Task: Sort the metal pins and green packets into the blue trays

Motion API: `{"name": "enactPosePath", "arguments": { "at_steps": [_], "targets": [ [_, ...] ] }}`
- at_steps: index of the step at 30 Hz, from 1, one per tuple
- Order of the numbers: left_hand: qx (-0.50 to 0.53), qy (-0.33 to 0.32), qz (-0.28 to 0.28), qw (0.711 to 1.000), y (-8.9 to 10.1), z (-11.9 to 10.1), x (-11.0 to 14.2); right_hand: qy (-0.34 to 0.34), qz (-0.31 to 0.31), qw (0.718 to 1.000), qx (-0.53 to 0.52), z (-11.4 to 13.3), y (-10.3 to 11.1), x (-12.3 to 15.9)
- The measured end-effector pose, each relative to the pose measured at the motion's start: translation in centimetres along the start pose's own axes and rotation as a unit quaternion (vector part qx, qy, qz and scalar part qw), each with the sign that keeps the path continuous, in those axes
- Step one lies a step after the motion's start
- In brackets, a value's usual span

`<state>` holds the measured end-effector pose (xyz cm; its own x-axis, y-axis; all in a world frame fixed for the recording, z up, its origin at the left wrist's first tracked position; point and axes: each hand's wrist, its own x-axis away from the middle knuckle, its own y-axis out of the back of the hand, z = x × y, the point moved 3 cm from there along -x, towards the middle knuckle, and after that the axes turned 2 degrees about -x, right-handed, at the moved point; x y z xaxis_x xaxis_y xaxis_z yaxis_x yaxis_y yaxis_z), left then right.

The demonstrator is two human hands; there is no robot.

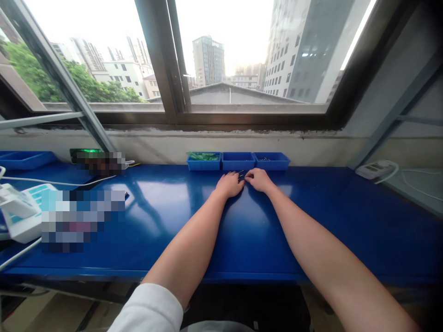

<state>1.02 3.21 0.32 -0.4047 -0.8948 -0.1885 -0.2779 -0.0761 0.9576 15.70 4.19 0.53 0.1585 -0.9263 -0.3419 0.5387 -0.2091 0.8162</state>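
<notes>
My left hand (230, 185) lies palm down on the blue tabletop (166, 230), fingers stretched forward near the middle bin. Several small thin dark pieces (241, 174), which look like screws or pins, show beside its thumb; whether the hand touches them is too small to tell. Close by on the right, my right hand (259, 180) has its thumb and fingertips pinched together, pointing toward those pieces. Anything between these fingertips is too small to make out. Just beyond both hands stand a middle blue bin (238, 164) and a right blue bin (273, 165) with small pieces inside.
A left blue bin (204, 165) holds green packets (204, 156). Farther left are a white device (22, 216), cables, a blue tray (29, 159) and blurred-out items. A power strip (374, 169) sits at the right by a metal frame. The window (242, 121) rises behind the table.
</notes>
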Motion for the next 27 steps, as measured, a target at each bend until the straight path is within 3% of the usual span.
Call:
{"name": "enactPosePath", "arguments": {
  "at_steps": [5,12,19,27],
  "targets": [
    [0.005,-0.016,-0.05,0.999,0.5,-0.3,0.2,0.013,-0.025,0.999,-0.025,0.4,0.1,0.2],
    [-0.009,-0.062,-0.155,0.986,1.8,-0.9,0.6,0.028,-0.053,0.979,-0.192,1.4,0.4,0.3],
    [-0.024,-0.047,-0.172,0.984,1.9,-0.8,0.6,0.014,-0.081,0.961,-0.265,1.1,0.4,0.1],
    [-0.018,-0.015,-0.168,0.986,2.0,-0.7,0.7,0.014,-0.065,0.943,-0.326,1.3,0.7,0.3]
  ]
}}
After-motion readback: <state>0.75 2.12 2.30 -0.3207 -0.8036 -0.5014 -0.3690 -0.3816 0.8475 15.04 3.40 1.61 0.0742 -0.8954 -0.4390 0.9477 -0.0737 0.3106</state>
